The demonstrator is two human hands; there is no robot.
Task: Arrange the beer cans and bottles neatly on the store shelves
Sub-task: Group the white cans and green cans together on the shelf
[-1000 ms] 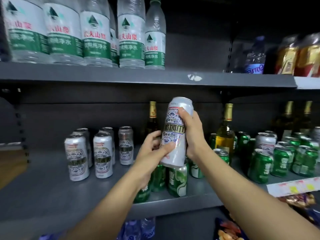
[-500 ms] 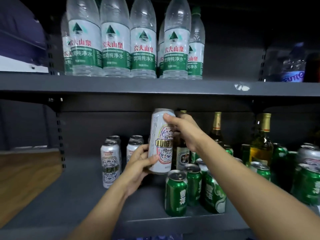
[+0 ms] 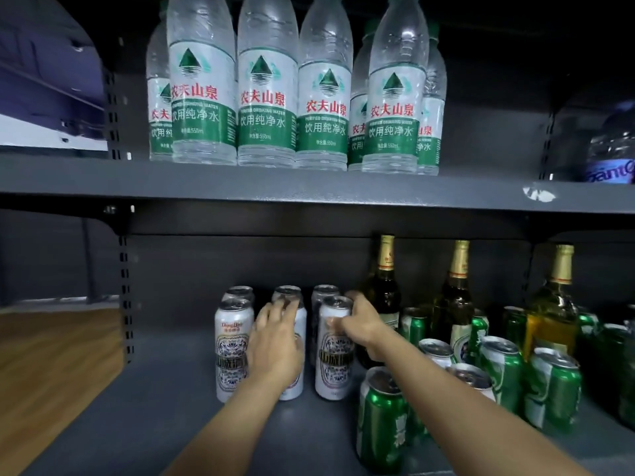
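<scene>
While both arms reach onto the lower shelf [image 3: 144, 420], the right hand [image 3: 362, 326] wraps its fingers [image 3: 338, 326] round the upper part of a white can [image 3: 334, 359], which stands upright at the right end of the near row of white cans. Left hand [image 3: 275, 348] lies w/ fingers fairly straight over the middle white can [image 3: 294, 365], touching its top & front; it hides most of that can. Another white can [image 3: 232, 352] stands just left of it. Three more white cans [image 3: 288, 293] stand behind, tops only showing. All are tall smooth metal cylinders w/ patterned labels & pull-tab lids.

Right of that group, near: green cans [image 3: 381, 424], shiny, loosely bunched, some tilted. Farther back, glass beer bottles [image 3: 385, 297] w/ gold foil necks stand upright among them.

Shelf is dark grey metal, matte, w/ slotted uprights. Upper shelf [image 3: 309, 187] carries clear ribbed plastic water bottles [image 3: 266, 94] w/ green-and-white labels, packed close. Far right, a blue-labelled bottle [image 3: 611, 152], partly cut off.
</scene>
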